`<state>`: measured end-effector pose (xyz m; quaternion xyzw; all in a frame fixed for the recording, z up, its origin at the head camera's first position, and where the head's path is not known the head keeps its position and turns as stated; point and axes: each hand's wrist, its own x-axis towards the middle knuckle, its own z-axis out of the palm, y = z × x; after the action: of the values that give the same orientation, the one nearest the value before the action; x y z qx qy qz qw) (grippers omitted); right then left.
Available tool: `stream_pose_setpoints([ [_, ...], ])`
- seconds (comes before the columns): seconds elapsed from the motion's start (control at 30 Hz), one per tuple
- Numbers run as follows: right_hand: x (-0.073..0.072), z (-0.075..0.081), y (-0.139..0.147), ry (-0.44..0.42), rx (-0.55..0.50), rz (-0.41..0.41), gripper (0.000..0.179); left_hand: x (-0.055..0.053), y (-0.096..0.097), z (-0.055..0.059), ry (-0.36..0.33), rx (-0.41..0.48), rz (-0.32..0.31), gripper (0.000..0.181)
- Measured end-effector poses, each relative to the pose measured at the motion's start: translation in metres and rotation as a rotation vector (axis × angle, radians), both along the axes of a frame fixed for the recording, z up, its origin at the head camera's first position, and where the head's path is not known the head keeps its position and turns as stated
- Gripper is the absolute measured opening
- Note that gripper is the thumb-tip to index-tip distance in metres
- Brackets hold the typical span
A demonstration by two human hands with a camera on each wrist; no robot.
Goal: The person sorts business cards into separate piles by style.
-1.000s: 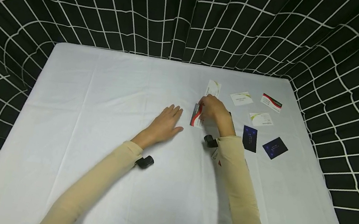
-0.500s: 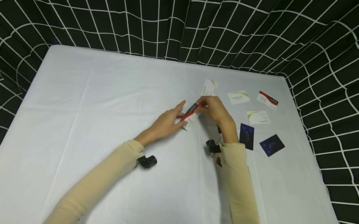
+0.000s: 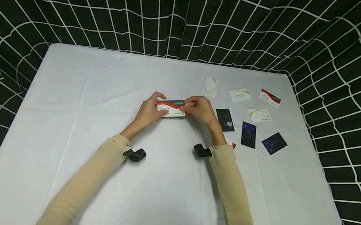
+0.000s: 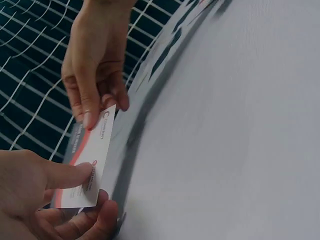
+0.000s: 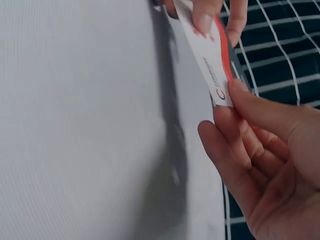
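Note:
A white business card point(image 3: 174, 112) with a red wave and a dark grey band is held between both hands, above the table. My left hand point(image 3: 145, 113) pinches its left end, thumb on the printed face and fingers behind. At the other end, my right hand point(image 3: 201, 110) grips the card with thumb and fingers. In the left wrist view the card point(image 4: 100, 145) is tilted, and the word COMPANY shows on it. The right wrist view has the right thumb pressing the corner of the card point(image 5: 210, 65) near its logo.
Right of the hands lie a black card with a QR code point(image 3: 225, 120), two dark blue cards point(image 3: 248, 134), several white cards point(image 3: 210, 87) and a red-and-black one point(image 3: 270, 98). The right wrist partly covers another card point(image 3: 230, 143). Black netted curtains point(image 3: 187, 17) border the white table point(image 3: 102, 78).
Both hands have moved left with the card, which turned from upright to lengthwise. The left hand went from flat on the table to pinching it. The QR-code card has come into view.

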<state>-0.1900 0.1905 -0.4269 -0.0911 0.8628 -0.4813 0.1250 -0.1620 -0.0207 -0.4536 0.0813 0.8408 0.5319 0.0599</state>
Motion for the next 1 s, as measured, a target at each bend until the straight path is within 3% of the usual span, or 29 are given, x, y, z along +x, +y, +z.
stream_pose_setpoints([
  [0.13,0.001,-0.004,-0.022,-0.079,-0.034,-0.049,0.025,0.000,-0.022,0.004,-0.011,-0.021,0.024,0.041],
  [0.27,0.002,-0.008,-0.042,-0.100,0.002,-0.074,0.023,0.000,-0.040,0.008,0.008,-0.101,0.078,0.039],
  [0.4,0.006,-0.011,-0.065,-0.074,0.090,-0.087,0.022,0.003,-0.060,0.011,0.007,-0.188,0.116,0.038],
  [0.6,0.012,-0.009,-0.105,-0.057,0.282,-0.130,0.026,0.009,-0.089,0.012,0.019,-0.245,0.163,0.038],
  [0.87,0.017,-0.014,-0.139,-0.040,0.320,-0.125,0.025,0.013,-0.115,0.008,0.065,-0.294,0.275,0.038],
  [1.0,0.019,-0.017,-0.149,-0.037,0.363,-0.107,0.029,0.014,-0.123,0.005,0.067,-0.330,0.299,0.037],
])
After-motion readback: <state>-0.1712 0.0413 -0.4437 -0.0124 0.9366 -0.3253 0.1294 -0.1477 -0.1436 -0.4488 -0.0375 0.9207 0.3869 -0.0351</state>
